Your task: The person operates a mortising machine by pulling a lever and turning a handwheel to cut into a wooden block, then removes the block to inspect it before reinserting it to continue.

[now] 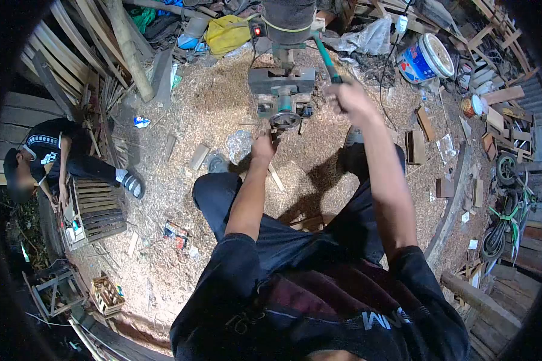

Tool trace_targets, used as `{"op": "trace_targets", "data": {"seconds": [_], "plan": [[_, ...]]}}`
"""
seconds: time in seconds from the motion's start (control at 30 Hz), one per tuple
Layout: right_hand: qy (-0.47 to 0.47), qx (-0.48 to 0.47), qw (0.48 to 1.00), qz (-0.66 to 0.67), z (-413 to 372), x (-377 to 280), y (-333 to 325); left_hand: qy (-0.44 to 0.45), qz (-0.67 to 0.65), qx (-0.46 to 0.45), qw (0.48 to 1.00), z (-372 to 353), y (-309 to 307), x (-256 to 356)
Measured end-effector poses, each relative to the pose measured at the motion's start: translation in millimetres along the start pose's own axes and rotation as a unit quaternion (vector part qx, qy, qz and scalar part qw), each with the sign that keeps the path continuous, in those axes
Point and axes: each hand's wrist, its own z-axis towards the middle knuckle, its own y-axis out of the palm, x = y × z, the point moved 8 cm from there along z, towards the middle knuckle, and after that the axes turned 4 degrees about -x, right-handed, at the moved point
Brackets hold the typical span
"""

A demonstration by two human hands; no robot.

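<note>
In front of me stands a bench machine, seemingly a drill press or mortiser, with a dark motor housing (288, 21) and a grey vise (282, 81) under it. A long green lever (325, 57) slants down from its right side. My right hand (350, 101), slightly blurred, is closed around the lever's dark lower end. Below the vise sits a round metal handwheel (285, 121). My left hand (264, 146) is at the wheel's lower left edge, fingers curled against it; the exact grip is partly hidden.
Wood shavings cover the floor (211, 108), with wood offcuts (415, 147) scattered about. At left another person (48, 144) sits by a slatted wooden crate (96, 207). A paint bucket (426, 58), a yellow sack (227, 35) and a green bicycle (506, 219) stand around the edges. A red switch (257, 30) glows.
</note>
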Motion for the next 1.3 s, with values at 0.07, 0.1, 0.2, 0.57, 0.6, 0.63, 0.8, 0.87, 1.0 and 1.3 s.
{"op": "trace_targets", "data": {"seconds": [0.07,0.1,0.2,0.57,0.6,0.63,0.8,0.87,1.0,1.3], "plan": [[0.021,-0.04,0.993,0.107,-4.7,-27.0,-0.7,-0.024,0.006,-0.042,0.999,9.8,5.6,3.5],[0.017,-0.039,0.995,0.088,-2.0,-32.9,-2.5,-0.034,0.015,-0.034,0.999,14.4,6.5,2.7],[0.022,-0.046,0.998,0.033,9.5,-33.0,-6.8,-0.042,0.04,0.016,0.998,17.7,12.2,-2.3],[-0.012,-0.016,0.997,-0.069,16.5,-35.6,-11.9,-0.078,0.064,-0.036,0.994,15.7,29.6,-7.0],[-0.022,-0.014,0.997,-0.068,21.1,-36.3,-13.8,-0.082,0.049,-0.044,0.994,16.2,23.9,-10.0],[-0.022,-0.01,0.998,-0.063,19.8,-37.4,-13.1,-0.088,0.035,-0.054,0.994,13.8,19.1,-12.9],[-0.045,0.026,0.991,-0.121,28.2,-32.5,-19.0,-0.093,0.029,-0.107,0.989,8.8,11.2,-1.1],[-0.013,-0.004,0.96,-0.279,-2.2,-59.4,-2.9,-0.02,-0.006,0.025,0.999,8.9,-31.4,21.6],[-0.072,0.025,0.803,-0.591,-1.5,-8.2,27.1,0.11,-0.125,0.068,0.984,18.4,-65.5,51.5],[-0.121,0.255,0.89,-0.36,22.1,109.4,9.5,0.104,-0.118,0.004,0.988,45.3,-25.7,44.8]]}}
